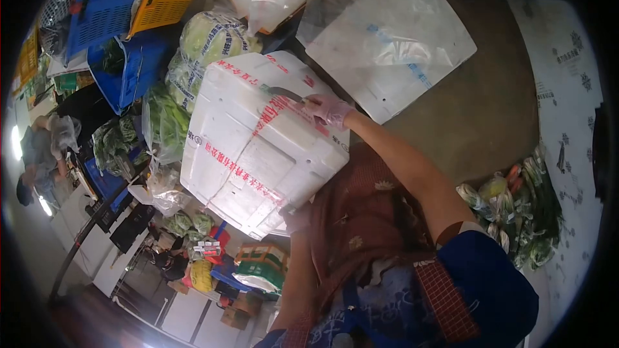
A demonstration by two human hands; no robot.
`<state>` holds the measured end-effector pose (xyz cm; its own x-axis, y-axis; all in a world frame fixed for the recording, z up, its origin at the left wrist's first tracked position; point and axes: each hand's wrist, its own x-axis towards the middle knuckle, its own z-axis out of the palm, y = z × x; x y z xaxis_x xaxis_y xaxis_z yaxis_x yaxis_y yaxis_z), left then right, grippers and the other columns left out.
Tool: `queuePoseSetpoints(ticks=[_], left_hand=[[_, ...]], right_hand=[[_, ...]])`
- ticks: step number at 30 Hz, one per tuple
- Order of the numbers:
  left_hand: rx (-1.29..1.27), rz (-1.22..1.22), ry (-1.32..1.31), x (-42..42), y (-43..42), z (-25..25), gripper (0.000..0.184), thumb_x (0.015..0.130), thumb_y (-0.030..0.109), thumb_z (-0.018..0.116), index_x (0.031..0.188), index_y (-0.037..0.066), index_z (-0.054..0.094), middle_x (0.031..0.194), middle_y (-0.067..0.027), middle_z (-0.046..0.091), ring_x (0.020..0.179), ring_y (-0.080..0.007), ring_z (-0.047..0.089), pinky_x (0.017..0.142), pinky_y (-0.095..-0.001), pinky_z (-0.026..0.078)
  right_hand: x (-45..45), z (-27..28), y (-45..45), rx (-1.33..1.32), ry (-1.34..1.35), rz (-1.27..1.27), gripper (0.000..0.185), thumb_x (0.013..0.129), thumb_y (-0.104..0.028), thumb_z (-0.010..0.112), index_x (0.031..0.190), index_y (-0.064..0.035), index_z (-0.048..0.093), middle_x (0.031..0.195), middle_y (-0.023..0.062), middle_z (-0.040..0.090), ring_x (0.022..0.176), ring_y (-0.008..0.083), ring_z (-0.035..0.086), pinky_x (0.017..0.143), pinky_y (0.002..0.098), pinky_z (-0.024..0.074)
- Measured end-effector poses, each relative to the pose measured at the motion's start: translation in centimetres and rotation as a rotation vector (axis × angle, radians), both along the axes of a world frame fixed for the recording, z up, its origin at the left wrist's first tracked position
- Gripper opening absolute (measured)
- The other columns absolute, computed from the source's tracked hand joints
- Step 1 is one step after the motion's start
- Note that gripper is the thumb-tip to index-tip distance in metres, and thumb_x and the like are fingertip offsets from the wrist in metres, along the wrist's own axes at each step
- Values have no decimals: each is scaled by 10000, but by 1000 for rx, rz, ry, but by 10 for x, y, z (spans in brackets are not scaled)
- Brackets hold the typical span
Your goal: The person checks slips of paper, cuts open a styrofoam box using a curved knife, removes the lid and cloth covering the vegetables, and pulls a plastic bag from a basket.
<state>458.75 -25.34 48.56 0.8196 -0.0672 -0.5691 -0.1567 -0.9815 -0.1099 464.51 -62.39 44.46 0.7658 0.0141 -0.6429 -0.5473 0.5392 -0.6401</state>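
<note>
A large white foam box (225, 135) with red-printed tape across its lid is in front of me, tilted in the view. My right hand (329, 109), in a thin pinkish glove, is closed around the handle of a knife (284, 93). The knife's dark, slightly curved blade lies over the taped lid. At the box's near lower edge is my left hand (296, 220), also gloved and touching the side; its fingers are mostly hidden.
Another white foam box (393, 45) under clear plastic stands beyond. Bagged cabbages (213, 42), bagged leafy greens (167, 119) and a blue crate (106, 3) are at the left. Packed vegetables (516, 209) lie at the right. Another person (45, 154) is at far left.
</note>
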Motion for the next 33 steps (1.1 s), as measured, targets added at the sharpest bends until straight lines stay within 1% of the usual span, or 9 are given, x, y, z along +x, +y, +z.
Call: queuePoseSetpoints(ticks=[7,10,13,16,20,24,27,31,33], left_hand=[[-50,-268,99,-2,19,-6,372,761,332,496,1032,90,570,1011,-48,612,965,-210,560,847,-364,386],[-8,-728,-74,4,-2,4,160,748,202,481,791,89,587,685,-70,581,595,-249,580,449,-398,386],[35,-696,-50,9,-22,17,156,744,188,481,669,105,589,567,-32,559,503,-227,564,418,-399,377],[334,-368,338,10,-23,17,371,789,336,447,1054,104,564,1035,-46,604,931,-219,570,779,-388,391],[-257,-510,-139,-11,60,-45,241,783,257,471,950,122,580,809,-69,603,698,-252,591,471,-408,406],[-369,-436,-26,-4,45,-28,341,814,317,420,1069,120,531,1032,-44,570,935,-217,522,680,-396,388],[17,-485,214,1,7,-4,366,828,326,398,1091,99,513,1101,-52,557,1038,-200,483,812,-394,380],[-152,-506,27,0,44,-25,276,796,275,427,968,96,547,929,-77,570,879,-236,520,713,-413,383],[-294,-544,-80,-2,68,-44,235,780,250,441,906,94,564,843,-89,576,800,-253,539,664,-423,385]], right_hand=[[-101,-25,19,204,59,18,346,844,-272,491,1105,-46,510,654,16,510,552,90,481,509,231,400],[-139,-17,25,25,83,61,380,838,-296,496,1125,-46,497,650,15,507,548,93,480,507,226,404],[-172,-3,28,-60,144,78,357,849,-287,488,1119,-53,497,651,17,515,540,90,476,503,229,406],[-189,15,28,-60,199,105,343,858,-276,477,1123,-58,497,656,17,524,535,87,474,502,233,408],[-206,23,38,-68,185,88,328,865,-278,452,1121,-81,508,643,13,517,531,88,473,506,239,412],[-206,27,42,-110,165,37,299,870,-294,439,1089,-114,533,628,11,501,525,88,471,491,242,410],[-196,22,29,-123,265,181,284,876,-297,433,1059,-112,546,642,8,493,530,84,463,483,234,401],[-243,41,54,1,198,28,300,866,-315,432,1053,-113,551,651,7,497,574,88,469,525,226,402],[-299,21,65,-427,5,255,331,860,-345,435,1074,-113,535,730,12,550,563,82,453,515,222,393]])
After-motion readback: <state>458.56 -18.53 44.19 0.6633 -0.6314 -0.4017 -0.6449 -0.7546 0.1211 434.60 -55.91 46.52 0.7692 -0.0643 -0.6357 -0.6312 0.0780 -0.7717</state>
